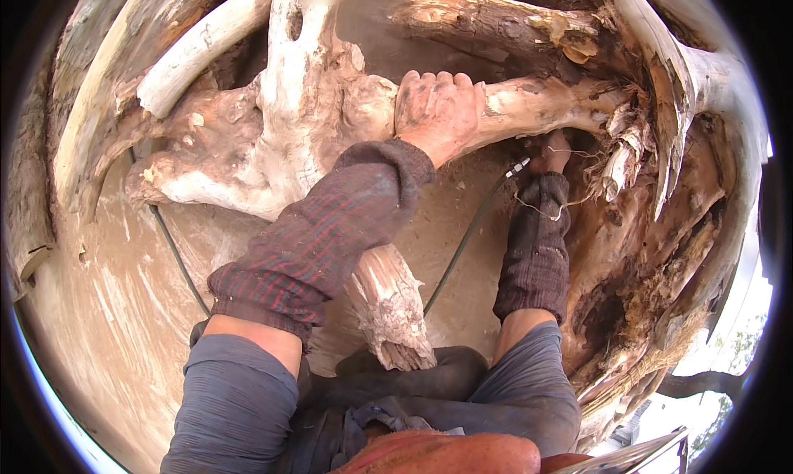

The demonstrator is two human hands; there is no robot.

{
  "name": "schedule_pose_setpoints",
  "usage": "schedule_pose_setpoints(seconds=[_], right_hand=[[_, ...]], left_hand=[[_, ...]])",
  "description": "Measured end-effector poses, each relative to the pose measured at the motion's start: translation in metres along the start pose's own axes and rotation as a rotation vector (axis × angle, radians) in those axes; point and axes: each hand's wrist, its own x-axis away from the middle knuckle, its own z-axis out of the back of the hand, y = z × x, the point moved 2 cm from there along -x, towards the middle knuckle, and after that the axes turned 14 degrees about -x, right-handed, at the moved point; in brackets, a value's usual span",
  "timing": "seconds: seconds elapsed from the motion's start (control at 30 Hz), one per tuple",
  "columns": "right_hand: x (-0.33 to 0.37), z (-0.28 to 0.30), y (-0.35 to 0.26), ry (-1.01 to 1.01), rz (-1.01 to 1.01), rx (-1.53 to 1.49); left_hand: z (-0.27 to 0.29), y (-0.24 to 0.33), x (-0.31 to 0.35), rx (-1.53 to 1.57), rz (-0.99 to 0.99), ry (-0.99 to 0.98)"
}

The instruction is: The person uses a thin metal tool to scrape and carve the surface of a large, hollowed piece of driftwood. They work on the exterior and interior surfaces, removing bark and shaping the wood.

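My left hand [439,114] lies over a thick, pale, bare branch [537,106], its fingers curled round the far side. Under that same branch, to the right, my right hand [552,150] is closed and partly in shadow. A dark hose [467,255] with a metal coupling [518,167] runs up to my right hand; what the fingers hold is hidden. Dark, striped knitted sleeves cover both forearms. Loose stringy fibres hang by the right wrist, near a splintered wood end [624,164].
A large, knotty trunk [301,102] rises left of my left hand. A broken stub of wood [388,309] points toward me between my arms. Rough, hollowed wood [652,251] stands at the right. More logs [496,19] cross behind. Dusty ground [124,309] lies at the left.
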Motion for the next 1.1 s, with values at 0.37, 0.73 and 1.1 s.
schedule_pose_setpoints(seconds=[0.37, 0.73, 1.1], right_hand=[[0.004, -0.003, 0.023, -0.032, 0.033, 0.084], [-0.001, 0.011, 0.005, 0.154, 0.196, 0.241], [-0.116, 0.072, 0.011, 0.140, 1.028, 1.635]], left_hand=[[0.000, -0.005, 0.000, -0.035, -0.015, 0.049], [-0.005, -0.009, 0.002, -0.093, -0.047, 0.077], [0.000, -0.002, 0.002, -0.054, -0.052, 0.045]])
